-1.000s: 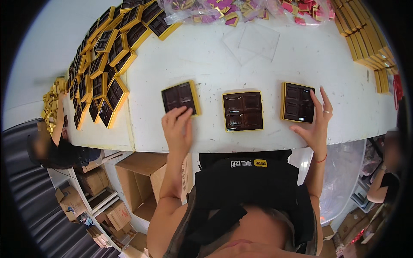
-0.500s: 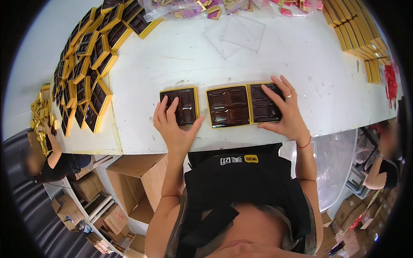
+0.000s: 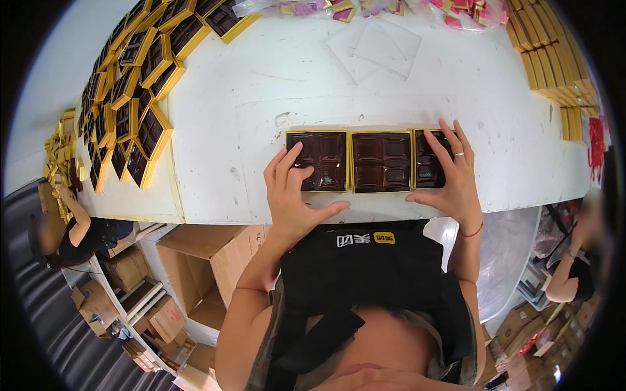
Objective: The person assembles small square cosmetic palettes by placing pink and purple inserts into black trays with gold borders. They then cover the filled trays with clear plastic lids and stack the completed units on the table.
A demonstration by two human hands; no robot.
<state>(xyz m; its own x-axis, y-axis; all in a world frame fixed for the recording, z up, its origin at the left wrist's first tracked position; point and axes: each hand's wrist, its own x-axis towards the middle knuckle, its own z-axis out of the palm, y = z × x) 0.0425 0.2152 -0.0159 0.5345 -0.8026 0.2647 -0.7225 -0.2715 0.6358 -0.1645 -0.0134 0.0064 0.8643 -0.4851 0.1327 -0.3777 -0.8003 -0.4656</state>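
Three square gold boxes with glossy dark-brown plastic inserts, each moulded in compartments, stand in a row near the table's front edge. My left hand (image 3: 292,195) is open at the left box (image 3: 326,163). Its fingers rest on that box's left side and insert, while the thumb stretches out below the front edge. The middle box (image 3: 381,163) sits against the right one, with only a thin gap to the left one. My right hand (image 3: 456,176) spans the right box (image 3: 427,163), thumb at its front edge and fingers over its far side, hiding its right part.
Many similar boxes (image 3: 156,58) lie piled at the left. Clear flat plastic sheets (image 3: 378,49) and bags of pink and purple pieces (image 3: 466,13) are at the back. Stacked gold boxes (image 3: 554,65) and red cords (image 3: 596,146) are at the right. Other people work on both sides.
My left hand has slid the left box to the right, nearly closing its gap to the middle box, and its thumb has come off the box. My view has shifted slightly.
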